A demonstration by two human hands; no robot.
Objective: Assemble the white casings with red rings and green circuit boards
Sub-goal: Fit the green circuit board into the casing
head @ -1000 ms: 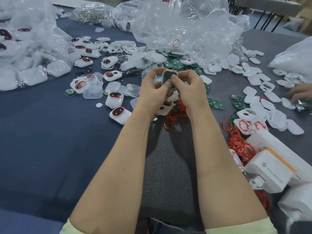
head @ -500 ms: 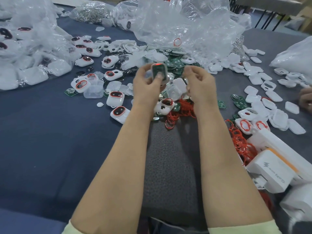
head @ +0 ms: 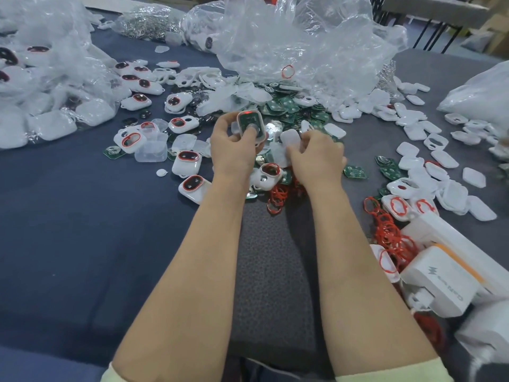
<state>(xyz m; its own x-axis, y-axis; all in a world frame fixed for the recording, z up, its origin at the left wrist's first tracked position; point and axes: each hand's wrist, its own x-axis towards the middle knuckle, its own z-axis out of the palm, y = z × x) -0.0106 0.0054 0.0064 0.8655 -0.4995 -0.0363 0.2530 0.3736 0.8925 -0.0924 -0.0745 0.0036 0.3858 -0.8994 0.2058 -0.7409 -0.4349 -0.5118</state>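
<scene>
I see the left hand (head: 234,146) held up over the surface (head: 82,244). Its fingers are curled round a white casing (head: 257,132). A green board (head: 248,123) sits inside the casing, and the thumb presses down on the board. A bit of red shows at the top end of the casing.

The right hand (head: 316,157) is just beside the left one, a little lower. Its fingers are curled and they hold a small white lid (head: 289,138) at the fingertips.

Behind both hands lies a pile of green boards (head: 289,106), under the edge of a big clear bag (head: 303,45). Below the hands, near the wrists, lies another casing (head: 268,176) with a red ring in it, and next to it a heap of loose red rings (head: 278,198). More red rings (head: 388,232) lie to the right, touching some white boxes (head: 440,285).

To the left I see finished casings (head: 190,186) with red rings, spread on the blue cloth. To the right many flat white lids (head: 440,158) are scattered. A grey mat (head: 270,271) lies between the two arms.
</scene>
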